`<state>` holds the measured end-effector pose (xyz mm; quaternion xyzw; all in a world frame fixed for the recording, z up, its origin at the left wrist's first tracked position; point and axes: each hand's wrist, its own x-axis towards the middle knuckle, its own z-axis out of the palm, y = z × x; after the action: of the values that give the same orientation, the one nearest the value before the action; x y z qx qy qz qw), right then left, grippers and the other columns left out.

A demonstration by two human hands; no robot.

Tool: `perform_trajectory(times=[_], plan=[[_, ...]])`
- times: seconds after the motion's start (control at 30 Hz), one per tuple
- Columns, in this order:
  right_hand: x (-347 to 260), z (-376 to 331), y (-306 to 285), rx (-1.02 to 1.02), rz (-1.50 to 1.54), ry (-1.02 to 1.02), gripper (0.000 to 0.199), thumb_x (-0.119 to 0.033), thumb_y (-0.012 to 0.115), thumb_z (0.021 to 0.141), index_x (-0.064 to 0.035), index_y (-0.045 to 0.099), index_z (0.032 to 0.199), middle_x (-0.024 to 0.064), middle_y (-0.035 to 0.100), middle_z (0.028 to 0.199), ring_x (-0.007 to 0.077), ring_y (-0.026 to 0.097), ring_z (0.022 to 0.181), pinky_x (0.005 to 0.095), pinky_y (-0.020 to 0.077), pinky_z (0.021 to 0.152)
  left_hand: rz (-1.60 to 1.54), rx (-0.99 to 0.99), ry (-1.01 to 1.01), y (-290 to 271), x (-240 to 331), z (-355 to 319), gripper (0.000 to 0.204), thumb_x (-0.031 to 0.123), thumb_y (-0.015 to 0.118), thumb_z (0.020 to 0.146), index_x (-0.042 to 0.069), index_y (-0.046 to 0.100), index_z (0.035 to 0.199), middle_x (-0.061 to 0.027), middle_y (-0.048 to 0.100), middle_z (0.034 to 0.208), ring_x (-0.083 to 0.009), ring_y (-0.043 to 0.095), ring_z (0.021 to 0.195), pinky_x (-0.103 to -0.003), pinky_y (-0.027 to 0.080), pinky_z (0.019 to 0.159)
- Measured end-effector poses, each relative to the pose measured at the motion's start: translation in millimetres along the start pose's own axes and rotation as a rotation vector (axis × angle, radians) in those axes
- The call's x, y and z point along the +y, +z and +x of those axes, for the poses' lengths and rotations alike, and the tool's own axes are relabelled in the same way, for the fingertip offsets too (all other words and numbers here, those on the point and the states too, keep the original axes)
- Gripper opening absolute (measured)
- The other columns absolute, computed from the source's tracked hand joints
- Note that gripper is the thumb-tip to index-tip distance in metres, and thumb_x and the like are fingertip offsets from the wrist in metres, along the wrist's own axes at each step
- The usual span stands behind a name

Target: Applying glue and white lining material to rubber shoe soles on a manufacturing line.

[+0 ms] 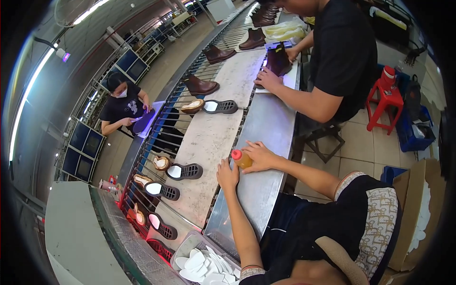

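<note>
Head view: the small, round-bodied amber bottle with a coral-red cap (pixel 245 161) is over the silvery metal bench (pixel 261 191), at nine o'clock from the bare right hand (pixel 259 156), the nearer one, whose fingers and thumb wrap it; the bare left hand (pixel 228 175), fingers extended around nothing visible, lies near its seven-thirty. Its long axis tips cap-first toward ten o'clock, the body looking translucent and smooth.
</note>
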<state>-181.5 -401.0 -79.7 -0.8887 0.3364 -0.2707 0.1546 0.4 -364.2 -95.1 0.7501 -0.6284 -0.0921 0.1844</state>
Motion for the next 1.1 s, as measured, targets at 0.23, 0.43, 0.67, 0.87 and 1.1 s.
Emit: perform_trajectory(times=[0.23,0.43,0.67,0.87,1.1], plan=[[-0.8,-7.4,1.9,-0.030,-0.018,0.029,0.080,-0.060,0.064,0.067,-0.0022,0.050,0.120,0.0152,0.048,0.127,0.0350,0.034,0.126,0.0477,0.0221,0.102,-0.057,0.022,-0.009,3.4,-0.5,-4.3,0.058,0.045,0.047,0.083,0.006,0.048,0.126,-0.0153,0.043,0.135,-0.0345,0.038,0.125,-0.047,0.031,0.101],[-3.7,-6.9,11.0,0.001,-0.012,0.018,0.075,-0.059,0.065,0.066,-0.0054,0.053,0.118,0.0141,0.050,0.126,0.0344,0.038,0.123,0.0461,0.0237,0.101,-0.054,0.070,-0.024,-3.8,-3.0,-10.4,0.057,0.045,0.049,0.083,0.006,0.050,0.125,-0.0160,0.044,0.133,-0.0349,0.040,0.124,-0.045,0.033,0.099],[0.4,-6.2,9.7,0.005,0.071,0.028,0.068,-0.056,0.067,0.066,-0.0081,0.058,0.113,0.0114,0.052,0.124,0.0319,0.039,0.122,0.0446,0.0222,0.101,-0.019,0.062,-0.034,5.0,-7.0,-17.7,0.057,0.049,0.042,0.087,0.008,0.049,0.126,-0.0164,0.044,0.133,-0.0363,0.039,0.124,-0.048,0.032,0.099],[2.8,-0.3,12.5,0.082,0.057,0.000,0.072,-0.054,0.069,0.063,-0.0047,0.057,0.114,0.0131,0.054,0.121,0.0331,0.042,0.120,0.0431,0.0260,0.100,0.057,0.071,-0.023,2.9,-5.8,-29.3,0.059,0.049,0.037,0.089,0.010,0.039,0.134,-0.0153,0.038,0.138,-0.0356,0.035,0.127,-0.051,0.028,0.101],[4.5,-3.2,21.7,0.072,0.075,0.000,0.077,-0.054,0.070,0.063,-0.0024,0.053,0.117,0.0155,0.054,0.120,0.0341,0.043,0.120,0.0411,0.0266,0.102,0.184,0.041,-0.101,-3.0,6.1,-87.8,0.074,0.050,0.038,0.088,-0.001,0.022,0.139,-0.0158,0.020,0.147,-0.0322,0.017,0.136,-0.052,0.012,0.108]])
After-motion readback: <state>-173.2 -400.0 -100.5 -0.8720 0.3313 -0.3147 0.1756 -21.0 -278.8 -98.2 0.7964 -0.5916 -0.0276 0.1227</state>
